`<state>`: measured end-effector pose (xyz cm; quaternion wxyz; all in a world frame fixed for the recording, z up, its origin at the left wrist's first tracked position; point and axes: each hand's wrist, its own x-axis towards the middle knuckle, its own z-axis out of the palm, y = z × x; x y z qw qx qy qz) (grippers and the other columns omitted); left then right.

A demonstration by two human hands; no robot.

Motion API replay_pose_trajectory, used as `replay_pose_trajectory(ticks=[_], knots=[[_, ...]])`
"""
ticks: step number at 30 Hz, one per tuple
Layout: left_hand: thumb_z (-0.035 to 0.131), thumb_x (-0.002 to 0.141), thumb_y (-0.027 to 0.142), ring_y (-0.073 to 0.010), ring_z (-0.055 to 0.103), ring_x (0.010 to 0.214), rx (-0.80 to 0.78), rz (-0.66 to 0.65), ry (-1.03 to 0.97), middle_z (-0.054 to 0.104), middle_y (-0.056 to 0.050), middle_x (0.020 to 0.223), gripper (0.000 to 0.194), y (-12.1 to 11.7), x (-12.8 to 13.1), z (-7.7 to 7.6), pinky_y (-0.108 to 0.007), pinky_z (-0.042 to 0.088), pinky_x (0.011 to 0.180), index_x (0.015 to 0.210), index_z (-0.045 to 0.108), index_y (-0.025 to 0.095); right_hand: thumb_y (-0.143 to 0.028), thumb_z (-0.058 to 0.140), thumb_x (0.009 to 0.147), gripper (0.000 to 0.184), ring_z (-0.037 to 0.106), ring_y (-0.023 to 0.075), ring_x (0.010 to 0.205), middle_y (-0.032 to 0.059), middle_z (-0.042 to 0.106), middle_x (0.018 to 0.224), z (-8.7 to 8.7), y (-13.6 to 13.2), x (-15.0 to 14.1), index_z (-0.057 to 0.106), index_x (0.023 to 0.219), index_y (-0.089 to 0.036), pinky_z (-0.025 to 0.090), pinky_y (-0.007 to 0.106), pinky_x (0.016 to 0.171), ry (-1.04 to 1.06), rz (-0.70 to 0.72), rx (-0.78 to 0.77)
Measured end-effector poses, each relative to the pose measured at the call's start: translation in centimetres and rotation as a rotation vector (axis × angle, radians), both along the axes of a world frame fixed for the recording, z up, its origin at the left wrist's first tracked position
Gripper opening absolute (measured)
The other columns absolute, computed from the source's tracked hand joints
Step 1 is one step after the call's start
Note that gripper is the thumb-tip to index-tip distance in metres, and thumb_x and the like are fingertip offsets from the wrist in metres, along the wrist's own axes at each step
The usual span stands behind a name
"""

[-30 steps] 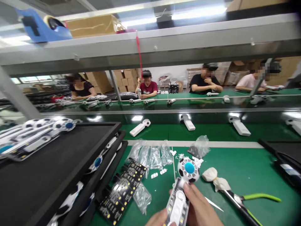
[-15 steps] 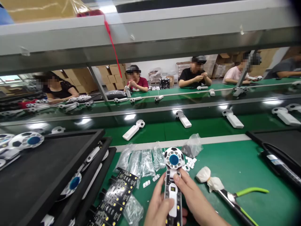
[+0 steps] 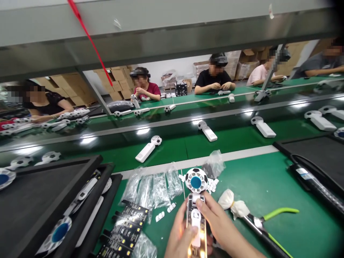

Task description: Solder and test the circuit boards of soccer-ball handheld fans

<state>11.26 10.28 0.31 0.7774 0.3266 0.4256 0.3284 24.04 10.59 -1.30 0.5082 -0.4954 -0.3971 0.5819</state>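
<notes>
The left hand (image 3: 178, 234) and right hand (image 3: 219, 225) are closed tight around a soccer-ball fan (image 3: 196, 181). Green-handled pliers (image 3: 258, 224) lie at four o'clock on the green worktop (image 3: 268, 179).

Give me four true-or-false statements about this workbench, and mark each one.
1. The left hand and right hand both hold a soccer-patterned handheld fan. True.
2. The fan's lights are all off. False: light glows near its lower end.
3. Green-handled pliers lie to the right of the hands. True.
4. The clear plastic bags are inside the black tray. False: they lie on the green mat.
</notes>
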Motion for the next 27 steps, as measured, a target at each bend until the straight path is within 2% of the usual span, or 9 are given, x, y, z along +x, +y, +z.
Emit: replay_pose_trajectory(ticks=[6,11,14,20,23,27], knots=[[0.065,0.069,0.034,-0.0207,0.065,0.066,-0.008,-0.067,-0.068,0.07,-0.008,0.085,0.097,0.8,-0.3,-1.0,-0.031,0.05,0.063,0.145,0.007,0.018,-0.055,0.047,0.088,0.041,0.05,0.0128,0.062,-0.0024,0.053,0.073,0.0,0.4,0.3,0.052,0.109,-0.021,0.04,0.023,0.055,0.056,0.013,-0.022],[0.064,0.071,0.037,-0.0203,0.065,0.065,-0.002,-0.125,-0.075,0.071,-0.008,0.081,0.096,1.1,-0.6,-2.1,-0.029,0.047,0.06,0.144,0.005,0.019,-0.053,0.049,0.088,0.034,0.05,0.012,0.062,-0.0034,0.052,0.072,-0.2,0.5,0.5,0.054,0.102,-0.021,0.04,0.022,0.057,0.066,-0.004,-0.044],[0.067,0.07,0.039,-0.0211,0.066,0.07,0.001,-0.15,-0.123,0.071,-0.009,0.083,0.098,1.1,-0.7,-2.0,-0.028,0.047,0.062,0.144,0.006,0.021,-0.053,0.05,0.088,0.035,0.05,0.0123,0.063,-0.0031,0.053,0.073,-0.4,0.5,0.6,0.055,0.102,-0.021,0.04,0.021,0.056,0.06,-0.01,-0.066],[0.068,0.067,0.029,-0.0206,0.065,0.071,0.004,-0.137,-0.128,0.07,-0.01,0.089,0.097,1.1,-0.7,-1.1,-0.031,0.049,0.066,0.143,0.01,0.016,-0.051,0.048,0.089,0.034,0.052,0.015,0.07,-0.0022,0.053,0.076,-0.8,0.4,0.5,0.055,0.107,-0.022,0.042,0.024,0.061,0.022,0.001,-0.052],[0.07,0.067,0.036,-0.0213,0.066,0.071,-0.02,-0.136,-0.13,0.069,-0.01,0.091,0.098,1.1,-1.0,-1.4,-0.029,0.048,0.062,0.144,0.011,0.017,-0.05,0.046,0.091,0.032,0.052,0.0155,0.072,-0.0022,0.052,0.077,-1.0,0.3,0.4,0.053,0.105,-0.022,0.042,0.025,0.063,-0.021,0.01,-0.041],[0.066,0.071,0.046,-0.02,0.065,0.063,-0.02,-0.102,-0.143,0.069,-0.01,0.089,0.094,0.9,-1.3,-2.8,-0.029,0.047,0.057,0.144,0.013,0.019,-0.053,0.047,0.089,0.033,0.05,0.0149,0.066,-0.0023,0.051,0.072,-1.1,0.1,0.2,0.053,0.094,-0.021,0.04,0.025,0.06,-0.104,0.022,-0.035]])
